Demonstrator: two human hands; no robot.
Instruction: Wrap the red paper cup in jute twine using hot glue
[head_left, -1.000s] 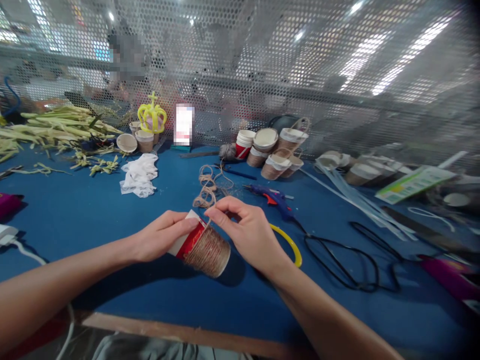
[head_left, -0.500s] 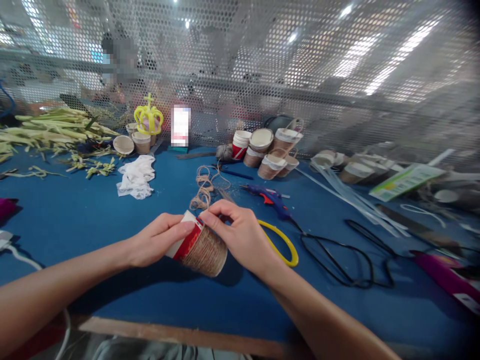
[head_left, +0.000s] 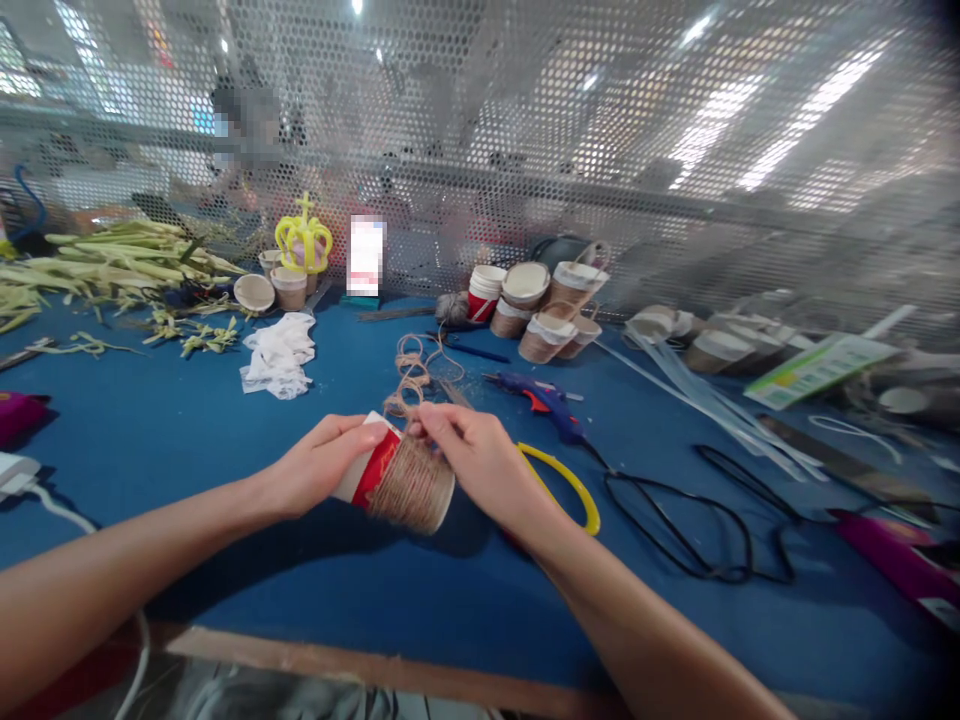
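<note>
A paper cup [head_left: 379, 470], white with a red band, lies tilted in my left hand [head_left: 315, 465], whose thumb presses on its side near the rim. Brown twine [head_left: 411, 487] is wound in rows around much of the cup, up to the red band. My right hand [head_left: 476, 450] is closed at the cup's upper side, its fingertips pinching the twine. Beyond the hands, a loose tangle of the same twine [head_left: 412, 365] lies on the blue table [head_left: 330, 590]. The yellow handle ring [head_left: 581, 490] of some tool shows beside my right wrist.
A blue glue gun [head_left: 544, 400] with a black cord [head_left: 675, 490] lies on the right. Behind it stand several twine-wrapped cups [head_left: 546, 335]. White crumpled cloth [head_left: 279, 355], a yellow crown [head_left: 304, 240] and pale plant stalks [head_left: 127, 255] are on the left. Perforated metal mesh [head_left: 465, 120] rises behind.
The cup has turned in my left hand and lies flatter, showing more of the twine rows. My right hand has shifted slightly along the cup, still pinching the twine. The view has moved slightly.
</note>
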